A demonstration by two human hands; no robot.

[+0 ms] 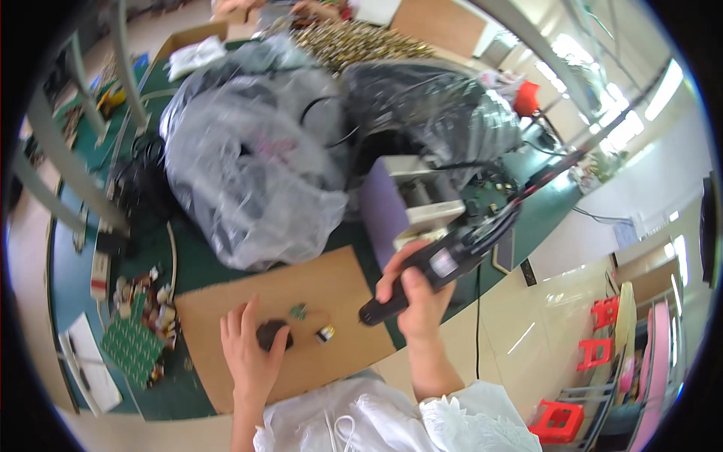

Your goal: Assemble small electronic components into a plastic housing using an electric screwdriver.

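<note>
My right hand (423, 295) is wrapped round a black corded tool (437, 265) that looks like an electric screwdriver. Its blunt end points down and left, above the edge of a brown cardboard sheet (324, 280). My left hand (252, 343) rests low over the sheet, with its thumb across a small dark rounded part (273, 335) and the other fingers stretched along its left side. Just right of that part lie a tiny green circuit board (299, 311) and a small black, yellow and white component (325, 333), with thin wires near them.
Green boards (134, 343) and loose components pile up on the left. Large clear plastic bags (248, 166) fill the table's middle, beside a purple-sided box (382, 207). Grey bars (71, 158) rise at left. The tool's cable (553, 169) runs to the upper right. Red stools (557, 420) stand on the floor.
</note>
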